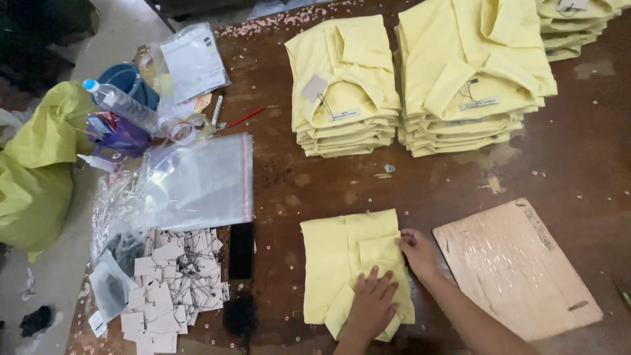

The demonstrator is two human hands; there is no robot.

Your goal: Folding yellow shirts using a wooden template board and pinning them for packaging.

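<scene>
- Shirt-folding is what I see under my hands: one yellow folded shirt (pixel 348 263) lies flat on the brown table (pixel 420 184), near its front edge, and it is my landmark for everything else.
- My left hand (pixel 372 304) lies palm-down on the shirt's lower right part, fingers spread, pressing rather than gripping.
- My right hand (pixel 418 252) touches the shirt's right edge, fingers slightly curled against the cloth; I cannot tell whether it pinches the fabric.
- Just right of the shirt lies a bare wooden board (pixel 516 269), apart from it.
- Beyond the shirt, toward the table's far side, stand two stacks of folded yellow shirts (pixel 407 85) with tags showing, so I judge a good many are done.
- Left of the shirt lie a black phone (pixel 241 250), a heap of paper hang tags (pixel 174 283) and a clear plastic bag (pixel 197 184).
- The shirt under my hands looks folded, but I see no tag on it and it is not bagged; I judge those steps remain.
</scene>
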